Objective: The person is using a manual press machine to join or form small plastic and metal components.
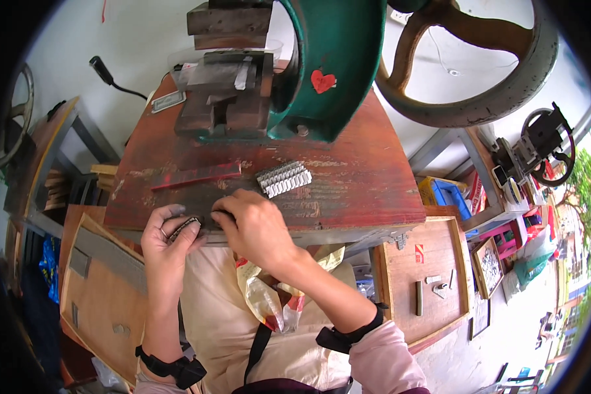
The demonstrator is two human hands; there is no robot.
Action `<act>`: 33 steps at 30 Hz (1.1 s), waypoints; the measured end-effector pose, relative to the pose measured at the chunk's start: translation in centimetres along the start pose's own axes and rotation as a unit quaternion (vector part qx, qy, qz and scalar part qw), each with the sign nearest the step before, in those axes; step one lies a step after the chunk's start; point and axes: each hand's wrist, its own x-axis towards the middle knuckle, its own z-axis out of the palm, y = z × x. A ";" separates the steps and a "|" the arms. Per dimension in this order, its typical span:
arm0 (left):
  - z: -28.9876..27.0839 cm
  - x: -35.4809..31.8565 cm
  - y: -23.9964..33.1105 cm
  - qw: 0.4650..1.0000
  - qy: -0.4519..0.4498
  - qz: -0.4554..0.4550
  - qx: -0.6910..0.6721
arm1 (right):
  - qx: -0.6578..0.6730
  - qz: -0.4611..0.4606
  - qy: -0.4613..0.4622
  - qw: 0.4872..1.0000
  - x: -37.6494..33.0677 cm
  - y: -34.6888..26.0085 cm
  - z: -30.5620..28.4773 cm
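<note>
One small dark metal piece (182, 228) is being pinched in the left hand's (164, 236) fingers at the front edge of the desk (368, 190). The right hand (256, 226) is curling its fingers inward nearby; whether they are gripping anything, I can't tell. Beyond, one red strip (200, 175) and one pale ridged block (284, 179) are lying before one green press (341, 72).

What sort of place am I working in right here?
It looks like a small workshop, probably for metal parts: a heavy green metal press with a large round spoked handwheel beside it, a worn reddish-brown wooden bench, and a shallow wooden tray holding small grey pieces.
</note>
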 end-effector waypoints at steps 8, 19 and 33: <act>0.4 3.0 0.2 0.956 -0.025 0.089 0.279 | 0.010 -0.023 0.044 0.999 -0.2 1.6 0.2; 0.4 4.0 0.2 0.871 -0.003 0.274 0.408 | -0.043 -0.009 0.099 0.994 -0.1 0.8 0.7; -23.8 -4.4 -2.7 0.915 0.319 0.146 -0.201 | -0.056 -0.016 0.106 0.993 -0.3 0.1 0.7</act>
